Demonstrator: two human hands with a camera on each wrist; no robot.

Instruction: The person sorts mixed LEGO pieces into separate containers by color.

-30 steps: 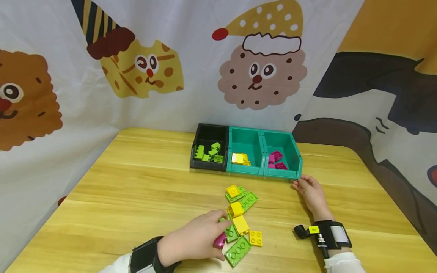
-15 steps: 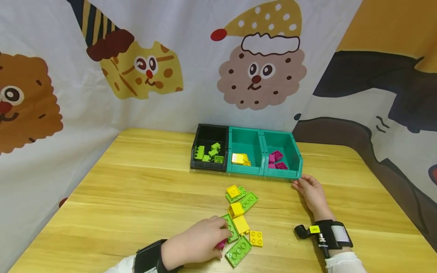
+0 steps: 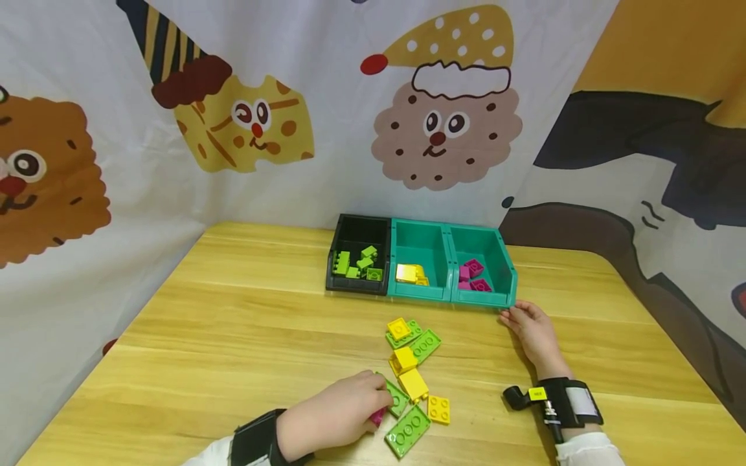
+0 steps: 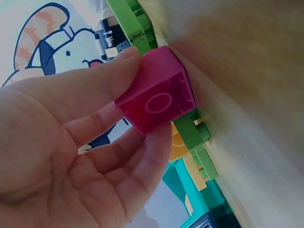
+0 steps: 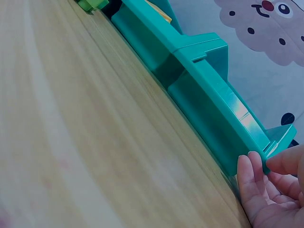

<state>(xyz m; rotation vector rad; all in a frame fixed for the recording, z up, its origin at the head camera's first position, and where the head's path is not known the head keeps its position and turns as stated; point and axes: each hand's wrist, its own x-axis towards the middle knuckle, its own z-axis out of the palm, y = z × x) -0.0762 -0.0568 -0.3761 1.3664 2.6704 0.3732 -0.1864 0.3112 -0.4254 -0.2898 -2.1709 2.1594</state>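
Observation:
My left hand [image 3: 344, 410] pinches a magenta toy brick [image 4: 159, 90] between thumb and fingers, its hollow underside facing the left wrist camera. In the head view the hand covers most of that brick. Beside it lie a green brick [image 3: 398, 399] and another green brick [image 3: 408, 432], both with undersides up. Yellow bricks [image 3: 413, 386] and more green bricks trail away toward the bins. At the right, my right hand [image 3: 533, 336] grips the front corner of the right teal bin [image 5: 209, 114], thumb on one side and fingertips on the other.
Joined to the right bin, which contains magenta bricks [image 3: 474, 266], are a middle teal bin [image 3: 421, 239] with yellow bricks and a black bin [image 3: 358, 230] with several green bricks. A cartoon-printed cloth [image 3: 338, 162] hangs behind the wooden table [image 3: 233, 336].
My left fingers have closed in on the magenta brick, and the hand has moved slightly down in the head view. The right hand stays at the bin corner.

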